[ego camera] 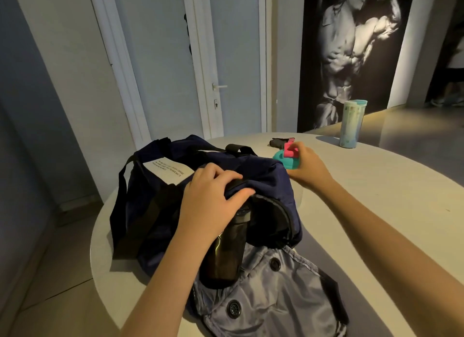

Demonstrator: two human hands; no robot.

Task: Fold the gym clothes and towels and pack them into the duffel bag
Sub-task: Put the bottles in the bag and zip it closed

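On the round table (389, 211), near its left edge, sits the navy duffel bag (263, 178), end opening unzipped and facing the camera. Left hand (211, 198) is on top of the bag, fingers curled over the rim of that opening and gripping the fabric. A dark bottle (226, 251) sticks halfway out of the opening, base toward the camera, lying under the left wrist. Below it spreads grey fabric with snaps (271, 299), touching the bag mouth (bag flap or a garment, cannot tell).

Right hand (307, 166) is just beyond the bag's far right corner, fingers closed round a teal item with a pink top (286, 158). Looks like a small bottle or lid; most of it is hidden by the bag. A small black item (277, 142) lies just behind it. A pale tumbler (351, 124) stands well apart, far right. A white label (168, 172) is on the bag's top.

No folded clothes or towels are identifiable, so my read is that packing is early.

Risks:
- The bottle is only half seated. If the left hand lifts or shifts the rim, it could slide out onto the grey fabric and roll toward the table edge.
- The bottle blocks the opening, so anything pushed in could jam or bunch.
- The bag sits close to the edge, so a hard push could shove it off.
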